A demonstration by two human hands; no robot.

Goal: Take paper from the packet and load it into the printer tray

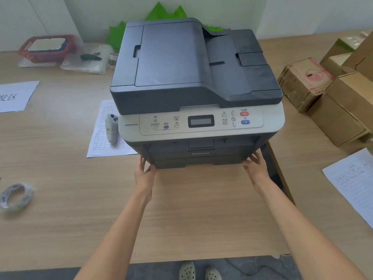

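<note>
Sitting shut at the bottom front of the printer [196, 87], the paper tray [193, 161] is flush with the dark body, just under the maker's name. No packet of paper can be picked out with certainty; the brown wrapped bundle [302, 83] to the right, among the cardboard boxes [343, 110], may be one, but its label is too blurred to be read.

The tray's two lower corners are flanked by the hands. The left hand [144, 168] is laid against the left corner with its fingers spread and extended upward along the edge; the right hand [255, 164] is set likewise at the right corner, fingers loosely fanned. Nothing is pinched or held in either. The step in hand is judged to be a bracing or shifting of the machine, or a search for a grip before the tray is drawn out.

Several risks are seen from here. If the pull is made from the corners and not from the centre recess, the tray could be skewed and jammed, or the whole printer dragged forward across the wooden table [191, 209]. The gridded sheet [101, 138] and the small white bottle [111, 128] lie just beside the left flank, and could be knocked or creased by such a slide. The tape roll [16, 196] lies well apart.
</note>
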